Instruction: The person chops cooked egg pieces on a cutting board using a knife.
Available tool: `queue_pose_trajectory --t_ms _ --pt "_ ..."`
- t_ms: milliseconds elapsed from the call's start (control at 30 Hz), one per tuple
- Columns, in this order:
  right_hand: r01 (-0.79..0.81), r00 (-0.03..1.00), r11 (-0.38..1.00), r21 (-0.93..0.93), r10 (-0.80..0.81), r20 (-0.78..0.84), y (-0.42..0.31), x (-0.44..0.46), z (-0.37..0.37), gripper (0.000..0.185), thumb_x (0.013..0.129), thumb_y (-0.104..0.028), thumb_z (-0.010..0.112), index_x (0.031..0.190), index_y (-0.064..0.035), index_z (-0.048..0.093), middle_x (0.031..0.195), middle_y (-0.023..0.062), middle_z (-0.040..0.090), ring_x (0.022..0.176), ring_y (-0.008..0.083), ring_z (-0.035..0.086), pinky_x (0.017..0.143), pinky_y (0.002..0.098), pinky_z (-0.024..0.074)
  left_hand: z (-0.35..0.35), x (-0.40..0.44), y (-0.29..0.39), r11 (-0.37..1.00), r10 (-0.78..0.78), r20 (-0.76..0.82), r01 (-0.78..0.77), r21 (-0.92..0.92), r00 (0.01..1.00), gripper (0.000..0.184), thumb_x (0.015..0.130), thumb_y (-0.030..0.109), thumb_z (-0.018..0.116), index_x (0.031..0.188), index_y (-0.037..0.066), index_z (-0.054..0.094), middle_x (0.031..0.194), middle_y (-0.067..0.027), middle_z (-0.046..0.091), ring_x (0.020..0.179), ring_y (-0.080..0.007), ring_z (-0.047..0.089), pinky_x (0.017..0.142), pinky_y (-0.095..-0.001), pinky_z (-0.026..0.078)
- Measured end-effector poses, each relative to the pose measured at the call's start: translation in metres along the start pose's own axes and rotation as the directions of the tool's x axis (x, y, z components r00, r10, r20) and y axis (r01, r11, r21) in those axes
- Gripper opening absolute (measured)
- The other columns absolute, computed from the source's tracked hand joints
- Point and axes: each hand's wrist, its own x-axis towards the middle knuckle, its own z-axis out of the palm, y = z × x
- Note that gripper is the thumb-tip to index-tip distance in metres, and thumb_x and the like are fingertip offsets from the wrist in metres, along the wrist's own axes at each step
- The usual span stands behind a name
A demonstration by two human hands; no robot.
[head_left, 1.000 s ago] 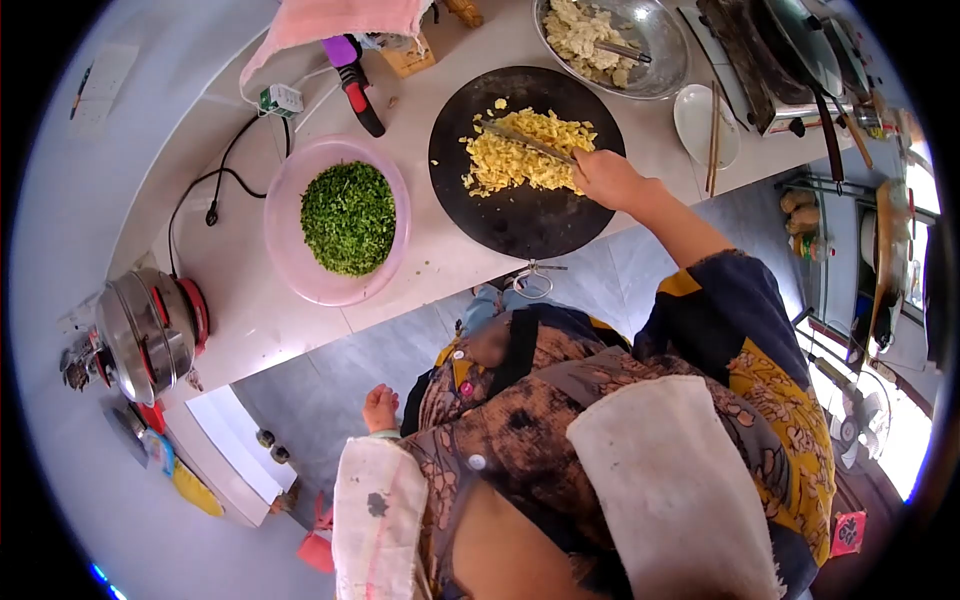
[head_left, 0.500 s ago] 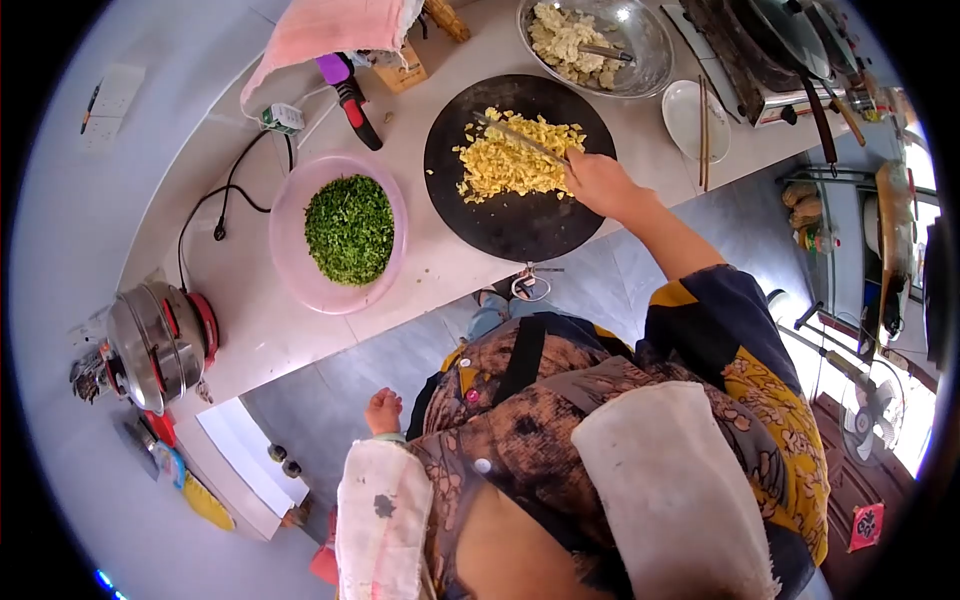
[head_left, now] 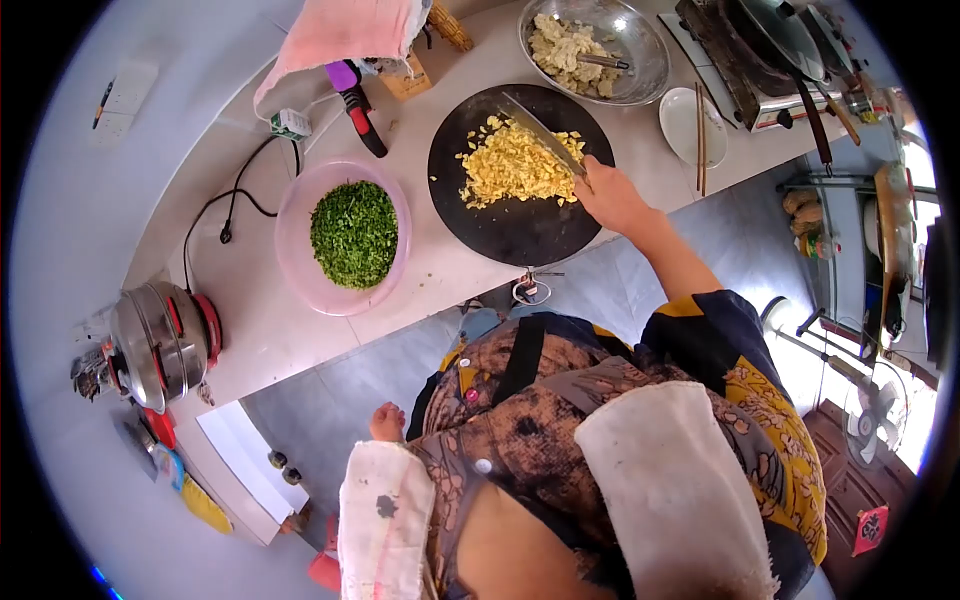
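Observation:
My right hand is closed around the handle of a kitchen knife. Its blade slants up and left over a heap of chopped yellow egg, with the broad side showing. The egg lies on a round black board at the counter's edge. Left of the board is a pink bowl of finely chopped greens. My left hand is out of view. A small hand beside my left side, its fingers curled, seems to be another person's.
Behind the board stands a metal bowl of pale mixture. Chopsticks rest across a white dish. A gas stove with a pan is at the right. A lidded steel pot and a black cord are at the left.
The knife has swung more upright and its blade has turned to show its broad side. My right hand has shifted slightly right and down. The small hand has moved a little.

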Motion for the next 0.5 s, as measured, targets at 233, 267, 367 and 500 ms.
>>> queue_pose_trajectory --t_ms 233,267,367,500 --pt "-0.111 0.993 0.991 0.078 0.113 -0.02 0.012 0.004 0.059 0.026 0.087 -0.021 0.047 0.089 0.0053 0.047 0.076 0.0296 0.058 0.076 0.0461 0.057 0.07 0.0523 0.0439 0.007 0.015 0.045 0.997 -0.013 0.01 0.012 0.081 1.0 0.018 0.085 0.01 0.06 0.101 0.002 0.059 0.081 -0.0053 0.062 0.067 -0.0158 0.061 0.056 -0.0258 0.05" --pt "-0.11 0.994 0.992 0.061 0.112 -0.021 0.011 0.003 0.061 0.027 0.087 -0.021 0.047 0.09 0.0054 0.047 0.077 0.0297 0.058 0.077 0.046 0.057 0.07 0.0526 0.044 0.005 0.022 0.051 0.998 -0.008 0.017 0.007 0.055 1.0 0.018 0.085 0.01 0.06 0.101 0.002 0.059 0.081 -0.0053 0.062 0.067 -0.0157 0.061 0.057 -0.0257 0.05" --pt "-0.119 0.992 0.992 0.047 0.12 -0.036 -0.003 -0.005 0.048 0.029 0.086 -0.02 0.047 0.094 0.0071 0.049 0.08 0.0314 0.059 0.078 0.0448 0.059 0.071 0.0521 0.0464 0.003 0.04 0.068 1.0 0.007 0.036 -0.007 0.01 0.999 0.02 0.085 0.01 0.061 0.102 0.001 0.058 0.081 -0.0055 0.062 0.068 -0.0154 0.061 0.057 -0.0253 0.05" --pt "-0.187 0.98 0.982 0.016 0.188 -0.067 -0.021 -0.011 0.043 0.029 0.086 -0.02 0.047 0.096 0.0072 0.048 0.079 0.0308 0.059 0.077 0.0443 0.06 0.071 0.0514 0.0467 -0.007 0.052 0.089 0.997 0.0 0.042 -0.003 0.072 0.999 0.022 0.084 0.011 0.061 0.103 0.0 0.058 0.081 -0.0061 0.061 0.067 -0.0151 0.06 0.056 -0.0249 0.05"
